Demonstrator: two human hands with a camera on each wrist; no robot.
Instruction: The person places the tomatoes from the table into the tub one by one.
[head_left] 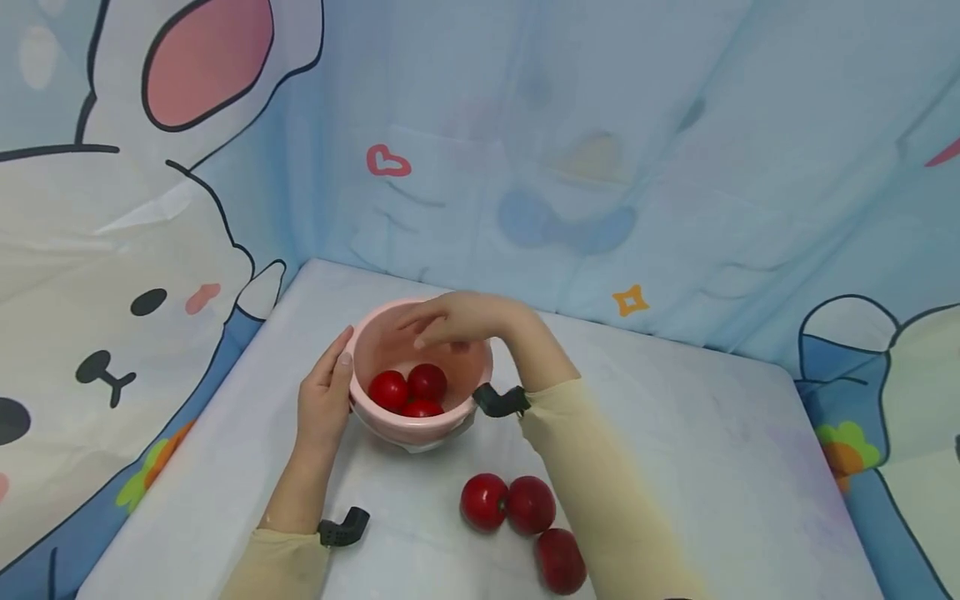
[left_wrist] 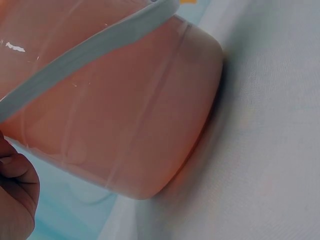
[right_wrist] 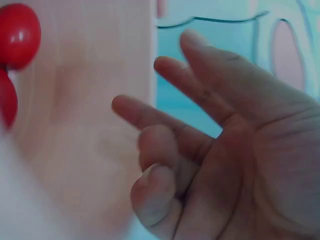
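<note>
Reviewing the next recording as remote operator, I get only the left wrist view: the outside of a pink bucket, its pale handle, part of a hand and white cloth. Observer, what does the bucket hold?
Observer: In the head view, three red fruits show clearly inside the bucket.
Operator: And where is the right hand?
Observer: Over the bucket's opening, with its fingers spread unevenly, some straighter than others.
Operator: Are any fruits outside the bucket?
Observer: Yes, three more lie on the table, close beside the right sleeve.
</note>
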